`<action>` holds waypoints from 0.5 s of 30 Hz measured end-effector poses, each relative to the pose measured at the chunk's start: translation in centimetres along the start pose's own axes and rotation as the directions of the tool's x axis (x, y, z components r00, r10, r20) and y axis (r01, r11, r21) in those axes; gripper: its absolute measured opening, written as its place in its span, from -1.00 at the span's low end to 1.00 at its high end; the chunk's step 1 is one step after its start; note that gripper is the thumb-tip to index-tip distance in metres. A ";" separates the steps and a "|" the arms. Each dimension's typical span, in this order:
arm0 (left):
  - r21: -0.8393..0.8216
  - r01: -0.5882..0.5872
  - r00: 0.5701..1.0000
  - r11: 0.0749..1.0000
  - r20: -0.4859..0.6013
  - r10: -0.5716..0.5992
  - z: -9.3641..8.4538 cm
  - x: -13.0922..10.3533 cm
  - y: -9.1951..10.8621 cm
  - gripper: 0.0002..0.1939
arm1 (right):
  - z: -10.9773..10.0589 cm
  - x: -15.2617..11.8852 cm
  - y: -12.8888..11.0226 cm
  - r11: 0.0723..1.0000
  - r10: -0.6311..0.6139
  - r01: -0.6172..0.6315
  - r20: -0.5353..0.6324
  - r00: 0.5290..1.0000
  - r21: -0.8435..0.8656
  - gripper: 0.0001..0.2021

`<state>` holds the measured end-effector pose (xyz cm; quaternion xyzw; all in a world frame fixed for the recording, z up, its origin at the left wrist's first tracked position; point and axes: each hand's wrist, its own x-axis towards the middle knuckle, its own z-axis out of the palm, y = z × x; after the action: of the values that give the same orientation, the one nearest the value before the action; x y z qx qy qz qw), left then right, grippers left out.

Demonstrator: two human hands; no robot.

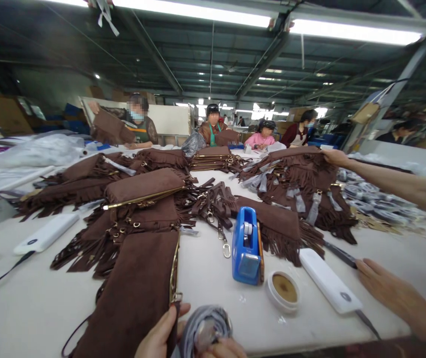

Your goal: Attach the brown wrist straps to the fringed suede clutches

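At the bottom centre my left hand [162,332] is closed on the edge of a dark brown suede bag [130,278], by the ring at the end of its gold zipper. The bag lies flat on the table and runs off the bottom edge. Beside it my right hand [222,349], partly cut off by the frame, has its fingers closed round a coiled grey strap [205,323] that looks wrapped in clear plastic. A thin brown cord [74,335] loops out at the bag's left side.
Stacked fringed bags [145,186] cover the table's middle. A blue tape dispenser [246,248], a round white tub [283,291] and white devices with cables [324,278] stand nearer. At right, a co-worker's hands [387,291] reach in, one touching bags. Several people sit opposite.
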<state>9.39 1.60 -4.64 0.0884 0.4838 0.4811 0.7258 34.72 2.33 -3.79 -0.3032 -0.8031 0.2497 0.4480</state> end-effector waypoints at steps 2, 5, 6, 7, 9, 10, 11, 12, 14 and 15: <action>0.033 -0.088 0.996 0.996 0.019 0.088 1.2 -0.5 1.1 -0.57 | 5.4 0.7 -0.2 0.999 -0.032 0.034 0.053 0.998 -0.025 -0.81; 0.043 -0.181 0.982 0.983 0.053 0.179 3.2 -1.2 2.3 -0.55 | 8.5 1.5 1.0 0.994 -0.078 0.086 0.103 0.992 -0.071 -0.85; 0.041 -0.193 0.980 0.980 0.052 0.191 3.6 -1.3 2.6 -0.53 | 8.7 1.7 1.4 0.987 -0.111 0.124 0.113 0.987 -0.106 -0.84; 0.040 -0.200 0.979 0.979 0.045 0.198 3.8 -1.4 2.7 -0.50 | 8.6 1.9 1.7 0.974 -0.150 0.168 0.122 0.981 -0.153 -0.83; 0.052 -0.215 0.977 0.975 0.017 0.215 3.7 -1.2 2.7 -0.47 | 8.3 2.0 1.4 0.944 -0.196 0.220 0.120 0.973 -0.244 -0.89; 0.075 -0.220 0.975 0.973 -0.001 0.220 3.4 -1.1 2.7 -0.46 | 8.1 1.9 1.0 0.942 -0.184 0.202 0.093 0.979 -0.268 -0.90; 0.113 -0.223 0.974 0.968 -0.009 0.225 3.1 -1.0 2.5 -0.46 | 7.9 1.9 0.3 0.953 -0.136 0.142 0.041 0.990 -0.267 -0.90; 0.166 -0.235 0.971 0.958 -0.009 0.239 2.8 -1.0 2.4 -0.46 | 7.7 1.9 -0.4 0.970 -0.059 0.051 -0.027 0.998 -0.238 -0.88; 0.295 -0.305 0.949 0.906 0.017 0.314 2.3 -1.0 2.1 -0.51 | 7.3 2.0 -2.0 0.978 0.103 -0.127 -0.148 0.984 -0.165 -0.86; 0.363 -0.355 0.930 0.862 0.046 0.364 2.3 -1.1 2.0 -0.54 | 7.1 2.2 -2.6 0.972 0.154 -0.181 -0.175 0.972 -0.151 -0.85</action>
<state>9.87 2.54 -1.57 0.3044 0.5483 0.5107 0.5881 26.99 1.13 -4.13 -0.4257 -0.7534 0.1935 0.4623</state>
